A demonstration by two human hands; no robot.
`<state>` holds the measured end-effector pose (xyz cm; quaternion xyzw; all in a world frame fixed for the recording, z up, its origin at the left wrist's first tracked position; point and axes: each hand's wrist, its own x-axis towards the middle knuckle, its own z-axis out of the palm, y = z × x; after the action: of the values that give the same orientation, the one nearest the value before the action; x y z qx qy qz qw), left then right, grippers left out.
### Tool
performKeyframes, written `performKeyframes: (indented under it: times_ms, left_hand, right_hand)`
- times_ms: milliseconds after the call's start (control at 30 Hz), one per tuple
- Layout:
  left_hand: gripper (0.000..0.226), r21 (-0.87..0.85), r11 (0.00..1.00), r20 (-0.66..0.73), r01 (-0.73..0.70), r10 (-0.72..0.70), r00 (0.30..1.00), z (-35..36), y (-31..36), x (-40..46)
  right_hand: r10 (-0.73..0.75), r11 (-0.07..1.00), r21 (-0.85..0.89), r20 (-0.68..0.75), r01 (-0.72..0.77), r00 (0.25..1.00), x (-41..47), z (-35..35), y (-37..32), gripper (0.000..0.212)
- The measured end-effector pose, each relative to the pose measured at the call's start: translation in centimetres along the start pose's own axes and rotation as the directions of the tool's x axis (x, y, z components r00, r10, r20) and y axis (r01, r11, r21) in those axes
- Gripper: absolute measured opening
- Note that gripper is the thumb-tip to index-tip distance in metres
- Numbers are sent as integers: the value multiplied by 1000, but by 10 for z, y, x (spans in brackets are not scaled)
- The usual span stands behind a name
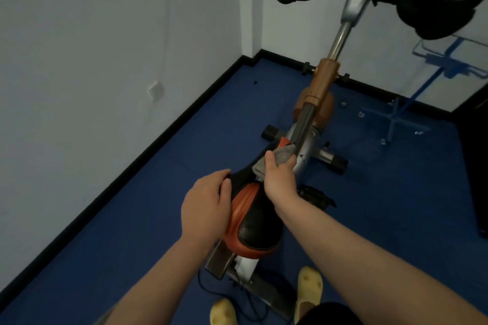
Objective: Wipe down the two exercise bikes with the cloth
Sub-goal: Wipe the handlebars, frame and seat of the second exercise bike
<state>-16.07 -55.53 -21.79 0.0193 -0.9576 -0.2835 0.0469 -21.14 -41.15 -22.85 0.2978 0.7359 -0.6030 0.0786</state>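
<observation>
Up close, right hand (278,179) grips a grey cloth (274,157) against the exercise bike's saddle (253,221) nose; left hand (204,206) curls round the saddle's edge.

I could read no words anywhere. The exercise bike (309,124) showed no brand, number or label I could make out.
</observation>
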Motion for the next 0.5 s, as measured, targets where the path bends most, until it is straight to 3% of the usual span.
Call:
performKeyframes:
  times_ms: [133, 233, 300, 433, 500]
  left_hand:
    - [34, 2, 999, -14, -49, 49, 999, 2, -5, -2]
    - [33, -2, 998, -31, -64, 64, 997, 4, -5, 0]
    - [33, -15, 997, -18, -71, 70, 997, 5, -6, -1]
    - [37, 24, 996, 88, -86, 84, 993, 4, -5, 8]
    - [41, 79, 990, 206, -119, 100, 973, 2, -6, 16]
  right_hand:
    - [-39, 933, -357, 34, 49, 999, -65, -2, 28, 80]
    - [-141, 900, -398, 120, 178, 983, -109, -9, 59, 83]
    - [-106, 936, -316, 167, 155, 980, -103, -11, 59, 84]
    - [-40, 975, -220, -6, 38, 999, -72, -8, 23, 60]
    - [-111, 941, -331, -106, 70, 988, -84, 2, 32, 64]
